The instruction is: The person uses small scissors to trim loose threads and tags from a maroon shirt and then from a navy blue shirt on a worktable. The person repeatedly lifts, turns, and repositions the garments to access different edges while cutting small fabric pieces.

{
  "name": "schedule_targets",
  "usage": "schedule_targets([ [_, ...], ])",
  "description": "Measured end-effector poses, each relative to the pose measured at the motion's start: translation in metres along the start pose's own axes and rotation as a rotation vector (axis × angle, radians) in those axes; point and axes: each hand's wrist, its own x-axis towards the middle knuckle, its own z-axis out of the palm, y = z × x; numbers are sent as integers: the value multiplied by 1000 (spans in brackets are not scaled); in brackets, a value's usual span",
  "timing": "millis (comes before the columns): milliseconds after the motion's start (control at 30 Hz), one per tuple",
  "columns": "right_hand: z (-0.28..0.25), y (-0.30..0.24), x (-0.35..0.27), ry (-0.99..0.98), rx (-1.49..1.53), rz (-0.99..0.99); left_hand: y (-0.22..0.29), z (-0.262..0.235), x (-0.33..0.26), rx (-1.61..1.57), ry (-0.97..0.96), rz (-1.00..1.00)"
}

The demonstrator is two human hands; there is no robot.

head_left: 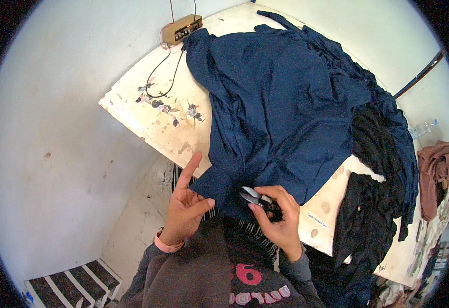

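A dark blue garment (281, 102) is spread in folds over the table, its near edge hanging toward me. My left hand (182, 213) is at the near left corner of the cloth, index finger raised and stretched out. Its thumb lies over the cloth edge, and the other fingers are mostly hidden at the fabric. In my right hand (281, 215) is a small pair of thread snips (250, 195), dark-handled, with metal blades pointing left over the near part of the garment. Whether the blades touch the cloth I cannot tell.
The pale, stained table (183, 138) meets walls at left and back. A small tan box with knobs (183, 30) and wires stands at the far left, near cloth scraps (168, 107). Black clothes (365, 215) lie at right. A striped black-and-white object (75, 285) is low left.
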Motion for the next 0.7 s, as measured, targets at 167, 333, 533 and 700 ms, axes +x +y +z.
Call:
schedule_targets([
  [167, 17, -9, 7, 83, 15, -57, -4, 1, -10, -43, -59, 2],
  [333, 25, -14, 6, 53, -58, -3, 0, 13, -11, -23, -44, -25],
  [533, 32, -5, 6, 92, 59, 12, 2, 15, -10, -94, -51, -78],
  [700, 30, 3, 7, 93, 1, -37, 1, 13, -9, -140, -58, -107],
])
